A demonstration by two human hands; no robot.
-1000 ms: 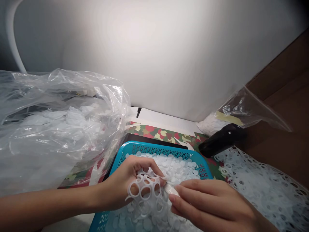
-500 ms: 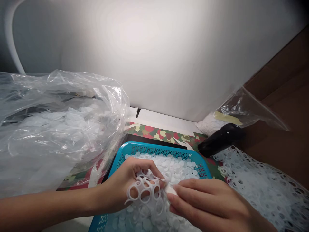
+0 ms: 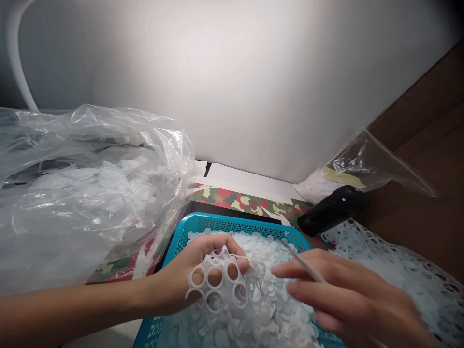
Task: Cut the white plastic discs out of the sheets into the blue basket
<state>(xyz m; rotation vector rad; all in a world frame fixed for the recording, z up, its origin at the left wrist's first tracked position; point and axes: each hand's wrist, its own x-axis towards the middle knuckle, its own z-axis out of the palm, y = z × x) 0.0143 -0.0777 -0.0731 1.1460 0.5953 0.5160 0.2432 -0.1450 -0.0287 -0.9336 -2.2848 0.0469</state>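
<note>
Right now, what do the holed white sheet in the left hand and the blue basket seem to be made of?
Holed sheet: thin, matte white, likely soft plastic or foam; it bends limply in the left hand. Basket: rigid turquoise plastic, faintly glossy, with a moulded lattice wall.

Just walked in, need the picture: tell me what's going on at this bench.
A person's left hand grips a white plastic sheet punched with round holes over a turquoise plastic basket heaped with small white round discs. The right hand hovers beside it, blurred, a thin white strip across its fingers. More punched white sheets lie to the right.
</note>
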